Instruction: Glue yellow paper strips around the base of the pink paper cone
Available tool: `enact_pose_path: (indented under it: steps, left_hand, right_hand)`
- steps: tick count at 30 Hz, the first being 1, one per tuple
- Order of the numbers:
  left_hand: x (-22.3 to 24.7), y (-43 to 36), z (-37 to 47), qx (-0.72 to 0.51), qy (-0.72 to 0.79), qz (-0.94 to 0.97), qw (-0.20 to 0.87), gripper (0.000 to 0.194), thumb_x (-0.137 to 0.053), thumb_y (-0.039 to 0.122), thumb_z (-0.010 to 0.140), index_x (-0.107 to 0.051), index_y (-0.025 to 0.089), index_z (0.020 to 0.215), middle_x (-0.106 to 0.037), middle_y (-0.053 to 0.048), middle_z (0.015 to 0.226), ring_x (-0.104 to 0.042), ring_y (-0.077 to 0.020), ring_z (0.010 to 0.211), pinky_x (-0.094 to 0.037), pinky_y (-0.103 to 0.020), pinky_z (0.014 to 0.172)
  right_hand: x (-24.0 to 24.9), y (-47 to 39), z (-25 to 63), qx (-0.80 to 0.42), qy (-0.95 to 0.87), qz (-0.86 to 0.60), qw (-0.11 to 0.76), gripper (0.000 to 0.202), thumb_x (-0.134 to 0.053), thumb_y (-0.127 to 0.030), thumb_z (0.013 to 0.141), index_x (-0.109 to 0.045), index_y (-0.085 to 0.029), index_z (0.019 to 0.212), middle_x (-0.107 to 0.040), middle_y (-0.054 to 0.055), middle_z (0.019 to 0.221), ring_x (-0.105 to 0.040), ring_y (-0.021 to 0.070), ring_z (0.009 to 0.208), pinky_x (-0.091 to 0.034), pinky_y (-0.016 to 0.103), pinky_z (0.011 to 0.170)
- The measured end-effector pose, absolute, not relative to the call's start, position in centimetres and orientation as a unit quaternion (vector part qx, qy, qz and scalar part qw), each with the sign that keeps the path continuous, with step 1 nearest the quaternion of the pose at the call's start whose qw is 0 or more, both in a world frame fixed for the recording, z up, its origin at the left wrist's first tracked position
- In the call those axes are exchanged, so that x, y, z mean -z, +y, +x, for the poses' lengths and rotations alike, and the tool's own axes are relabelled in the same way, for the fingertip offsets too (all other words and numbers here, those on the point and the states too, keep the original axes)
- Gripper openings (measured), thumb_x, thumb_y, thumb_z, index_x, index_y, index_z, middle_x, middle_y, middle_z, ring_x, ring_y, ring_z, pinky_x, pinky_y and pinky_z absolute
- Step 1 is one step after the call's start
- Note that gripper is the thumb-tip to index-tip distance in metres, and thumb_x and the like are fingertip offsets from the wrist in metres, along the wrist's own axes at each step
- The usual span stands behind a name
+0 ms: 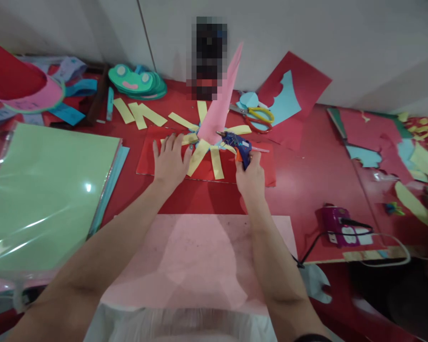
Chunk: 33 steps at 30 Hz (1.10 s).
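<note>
My right hand [250, 178] grips a blue glue gun [239, 144] with an orange trigger, its nozzle pointing left. A pink glue stick [262, 150] sticks out of its back. My left hand [171, 159] lies with fingers apart, pressing on a pale yellow paper strip [189, 138]. Several such strips fan out around the base of a tall pink paper cone [221, 102]. Bits of light blue paper peek out around that base. Underneath lies a flat red sheet [145, 159]. The gun's nozzle is in front of the cone's lower right side; whether they touch I cannot tell.
Loose yellow strips [139, 114] and green frog cutouts [137, 83] are at the back left. Scissors [260, 114] lie by paper scraps [287, 102]. Wrapped green paper [50, 190] covers the left side. A purple power socket [338, 223] with cables sits right.
</note>
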<state>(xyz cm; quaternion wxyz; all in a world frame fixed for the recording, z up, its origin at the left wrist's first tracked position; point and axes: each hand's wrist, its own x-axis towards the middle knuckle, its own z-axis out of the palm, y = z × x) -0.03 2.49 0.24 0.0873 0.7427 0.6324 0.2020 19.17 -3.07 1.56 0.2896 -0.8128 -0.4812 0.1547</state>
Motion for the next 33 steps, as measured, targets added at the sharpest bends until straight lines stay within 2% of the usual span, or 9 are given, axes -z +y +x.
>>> enact_pose_path:
  steps: [9, 13, 16, 20, 25, 29, 33]
  left_hand:
    - [-0.7, 2.7, -0.2, -0.202, 0.612, 0.761, 0.079, 0.050, -0.022, 0.039, 0.098, -0.054, 0.020, 0.132, -0.061, -0.010, 0.134, -0.052, -0.0277, 0.125, -0.030, -0.046, 0.112]
    - [-0.8, 2.9, -0.1, -0.210, 0.623, 0.748, 0.090, 0.049, -0.026, 0.040, 0.096, -0.051, 0.020, 0.134, -0.059, -0.010, 0.134, -0.052, -0.0303, 0.123, -0.033, -0.047, 0.108]
    - [-0.6, 3.2, -0.1, -0.220, 0.624, 0.740, 0.121, 0.043, -0.031, 0.040, 0.095, -0.053, 0.022, 0.127, -0.060, -0.009, 0.134, -0.050, -0.0314, 0.124, -0.033, -0.050, 0.107]
    - [-0.4, 3.6, -0.2, -0.222, 0.625, 0.734, 0.144, 0.033, -0.035, 0.037, 0.093, -0.055, 0.023, 0.116, -0.063, -0.008, 0.128, -0.050, -0.0278, 0.125, -0.028, -0.049, 0.113]
    - [-0.3, 3.9, -0.5, -0.226, 0.618, 0.735, 0.163, 0.030, -0.034, 0.035, 0.093, -0.055, 0.024, 0.111, -0.066, -0.005, 0.118, -0.057, -0.0210, 0.118, -0.019, -0.044, 0.120]
    - [-0.3, 3.7, -0.4, -0.228, 0.596, 0.755, 0.152, 0.035, -0.034, 0.036, 0.093, -0.055, 0.024, 0.119, -0.065, -0.004, 0.125, -0.054, -0.0222, 0.122, -0.015, -0.048, 0.121]
    - [-0.2, 3.4, -0.2, -0.181, 0.570, 0.794, 0.113, 0.049, -0.033, 0.042, 0.095, -0.047, 0.022, 0.137, -0.055, -0.007, 0.141, -0.043, -0.0264, 0.135, -0.010, -0.053, 0.121]
  right_hand:
    - [-0.9, -3.0, 19.4, -0.132, -0.489, -0.801, 0.320, 0.023, -0.047, -0.040, 0.086, -0.047, -0.023, 0.102, -0.067, 0.007, 0.085, -0.063, 0.0235, 0.073, -0.045, 0.034, 0.066]
    - [-1.1, -3.0, 19.4, -0.135, -0.482, -0.808, 0.310, 0.022, -0.048, -0.038, 0.086, -0.047, -0.023, 0.103, -0.067, 0.008, 0.088, -0.064, 0.0254, 0.077, -0.046, 0.035, 0.068]
    - [-1.1, -3.1, 19.4, -0.135, -0.486, -0.800, 0.326, 0.023, -0.047, -0.039, 0.086, -0.047, -0.023, 0.103, -0.067, 0.008, 0.087, -0.063, 0.0248, 0.077, -0.046, 0.035, 0.067]
    - [-1.1, -3.1, 19.4, -0.141, -0.483, -0.799, 0.329, 0.023, -0.047, -0.039, 0.086, -0.047, -0.024, 0.102, -0.066, 0.007, 0.086, -0.063, 0.0241, 0.076, -0.045, 0.034, 0.067]
    - [-1.8, -3.1, 19.3, -0.155, -0.472, -0.816, 0.296, 0.023, -0.048, -0.037, 0.086, -0.047, -0.023, 0.104, -0.067, 0.008, 0.088, -0.064, 0.0261, 0.078, -0.045, 0.036, 0.068]
    - [-1.9, -3.1, 19.2, -0.160, -0.472, -0.818, 0.288, 0.024, -0.048, -0.036, 0.087, -0.047, -0.022, 0.106, -0.067, 0.010, 0.091, -0.065, 0.0269, 0.082, -0.046, 0.036, 0.070]
    - [-1.5, -3.1, 19.3, -0.145, -0.478, -0.808, 0.313, 0.023, -0.049, -0.037, 0.085, -0.048, -0.023, 0.104, -0.067, 0.009, 0.088, -0.064, 0.0256, 0.078, -0.045, 0.035, 0.067]
